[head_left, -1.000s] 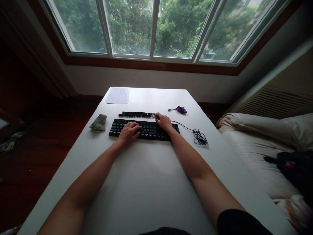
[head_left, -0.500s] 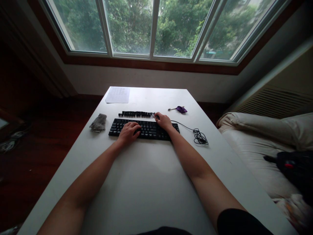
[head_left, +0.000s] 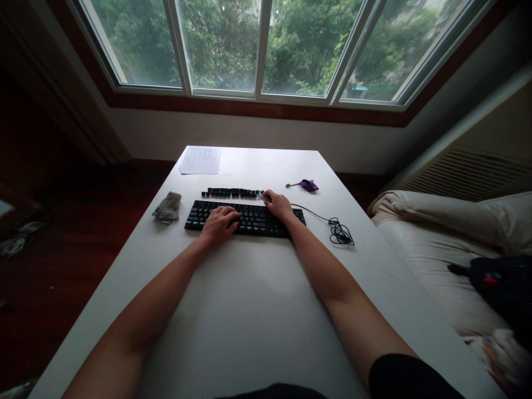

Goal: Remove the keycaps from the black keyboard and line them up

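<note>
A black keyboard (head_left: 253, 220) lies on the white table (head_left: 249, 299). Across its left-middle keys rests my left hand (head_left: 219, 223), open, its fingers laid on the keys and the thumb apart. Behind the keyboard, a line of loose black keycaps (head_left: 230, 193) runs from left to right. At the right end of that line is my right hand (head_left: 277, 204), closed, over the keyboard's back edge. Thin wire ends of what looks like a keycap puller (head_left: 261, 194) stick out from its fingers; the rest is hidden.
A grey cloth (head_left: 167, 208) lies left of the keyboard. The keyboard's cable (head_left: 341, 233) is coiled at the right. Farther back are a purple object with a small brush (head_left: 307, 185) and a sheet of paper (head_left: 200, 160). A sofa (head_left: 419, 244) stands beyond the right edge.
</note>
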A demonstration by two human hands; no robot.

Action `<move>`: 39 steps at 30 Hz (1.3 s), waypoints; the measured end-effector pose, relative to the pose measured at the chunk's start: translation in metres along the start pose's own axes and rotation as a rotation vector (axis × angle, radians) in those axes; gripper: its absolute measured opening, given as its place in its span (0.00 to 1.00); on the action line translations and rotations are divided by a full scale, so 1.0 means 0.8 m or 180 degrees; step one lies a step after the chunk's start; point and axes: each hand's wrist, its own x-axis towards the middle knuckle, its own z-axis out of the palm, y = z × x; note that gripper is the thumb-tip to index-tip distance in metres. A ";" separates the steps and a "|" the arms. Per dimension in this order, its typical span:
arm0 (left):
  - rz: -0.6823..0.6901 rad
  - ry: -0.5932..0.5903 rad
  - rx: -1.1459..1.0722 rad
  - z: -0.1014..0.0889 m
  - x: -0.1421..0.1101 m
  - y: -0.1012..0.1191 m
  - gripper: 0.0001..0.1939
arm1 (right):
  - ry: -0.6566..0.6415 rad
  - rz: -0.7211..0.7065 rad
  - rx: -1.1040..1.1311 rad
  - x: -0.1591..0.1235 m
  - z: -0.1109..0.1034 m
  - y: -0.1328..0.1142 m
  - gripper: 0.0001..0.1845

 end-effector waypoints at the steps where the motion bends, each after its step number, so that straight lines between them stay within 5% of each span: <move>1: 0.0006 0.0001 0.0000 0.000 0.000 0.000 0.15 | -0.0007 0.0005 0.0000 0.000 -0.001 0.000 0.17; 39: 0.0001 -0.0030 0.0037 0.002 0.000 -0.002 0.15 | 0.0106 -0.0099 0.0037 0.003 0.009 0.007 0.16</move>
